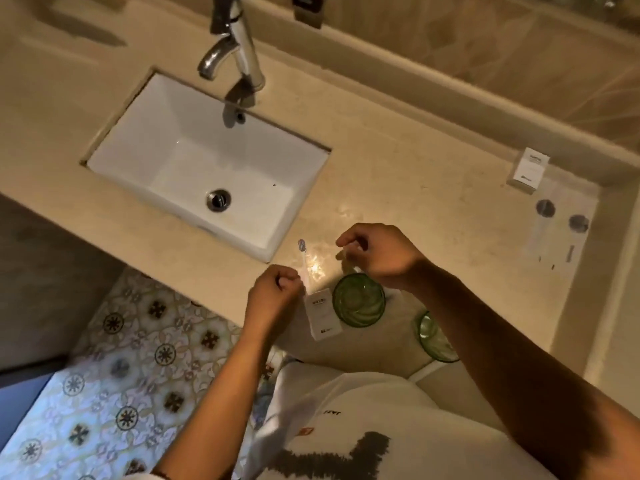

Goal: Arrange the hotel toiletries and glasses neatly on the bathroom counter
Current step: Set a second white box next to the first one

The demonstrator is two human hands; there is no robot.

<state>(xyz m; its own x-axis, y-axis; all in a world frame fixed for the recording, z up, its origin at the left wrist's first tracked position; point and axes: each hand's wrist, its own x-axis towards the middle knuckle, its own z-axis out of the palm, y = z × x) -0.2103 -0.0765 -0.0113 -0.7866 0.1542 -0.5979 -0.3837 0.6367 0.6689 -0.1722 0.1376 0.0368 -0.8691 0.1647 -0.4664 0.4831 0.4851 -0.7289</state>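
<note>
Left hand (pixel 275 289) is pinched on a toothbrush (pixel 303 261) near the tabletop's (pixel 433 174) front edge; right hand (pixel 377 252) is curled, contents unclear. Box (pixel 323 315) and two green glasses (pixel 359 304) sit beside them. Likely next: toothbrush stood in a glass.

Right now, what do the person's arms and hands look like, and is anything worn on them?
Both arms are bare from hand to past the elbow: no gloves, watch or rings show on the left hand or right hand. A thin dark band seems to cross the left forearm at the bottom edge. The shirt below is white with dark markings.
</note>
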